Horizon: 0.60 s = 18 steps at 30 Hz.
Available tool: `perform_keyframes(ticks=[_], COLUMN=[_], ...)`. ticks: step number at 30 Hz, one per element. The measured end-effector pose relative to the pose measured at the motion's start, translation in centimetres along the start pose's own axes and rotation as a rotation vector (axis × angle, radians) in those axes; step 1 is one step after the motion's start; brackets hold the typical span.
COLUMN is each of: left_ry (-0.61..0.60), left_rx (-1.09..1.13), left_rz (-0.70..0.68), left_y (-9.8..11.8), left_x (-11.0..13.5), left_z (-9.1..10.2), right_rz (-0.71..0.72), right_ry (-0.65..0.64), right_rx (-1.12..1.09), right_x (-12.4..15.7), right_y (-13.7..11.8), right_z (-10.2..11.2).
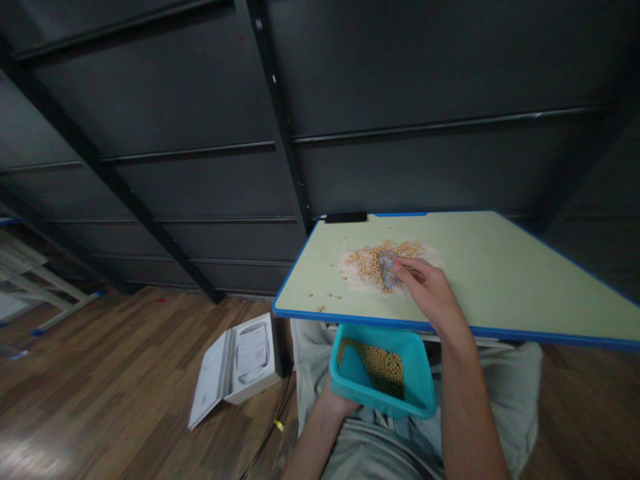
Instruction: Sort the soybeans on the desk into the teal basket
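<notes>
pale table (505, 267), right hand (429, 291) curled on bean pile (367, 260), grip unclear, left hand (336, 401) holding teal tub (419, 381) below

The yellow beans (373, 257) lie heaped among white grains (355, 277) on the tabletop (500, 267). My teal tub (417, 380) tilts below its edge, part-filled with beans.
</notes>
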State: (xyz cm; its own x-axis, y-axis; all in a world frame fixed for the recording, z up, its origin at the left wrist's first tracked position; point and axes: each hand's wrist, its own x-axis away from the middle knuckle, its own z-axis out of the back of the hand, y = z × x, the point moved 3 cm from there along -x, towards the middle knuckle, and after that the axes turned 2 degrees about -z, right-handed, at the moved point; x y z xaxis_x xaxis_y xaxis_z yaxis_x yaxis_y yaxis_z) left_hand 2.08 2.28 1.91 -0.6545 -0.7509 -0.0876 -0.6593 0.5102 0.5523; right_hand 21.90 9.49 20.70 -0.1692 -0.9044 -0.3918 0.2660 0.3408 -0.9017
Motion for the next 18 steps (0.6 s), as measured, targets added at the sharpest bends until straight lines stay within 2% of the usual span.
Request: perform_keyframes(ticks=[18], left_ry=[0.025], left_rx=[0.050], left_rz=[-0.020], left_y=[-0.29], left_x=[-0.25], left_z=[0.32], right_rz=[-0.004], right_ry=[-0.005], right_rx=[0.010], right_x=[0.01], right_y=[-0.03], right_z=[0.06])
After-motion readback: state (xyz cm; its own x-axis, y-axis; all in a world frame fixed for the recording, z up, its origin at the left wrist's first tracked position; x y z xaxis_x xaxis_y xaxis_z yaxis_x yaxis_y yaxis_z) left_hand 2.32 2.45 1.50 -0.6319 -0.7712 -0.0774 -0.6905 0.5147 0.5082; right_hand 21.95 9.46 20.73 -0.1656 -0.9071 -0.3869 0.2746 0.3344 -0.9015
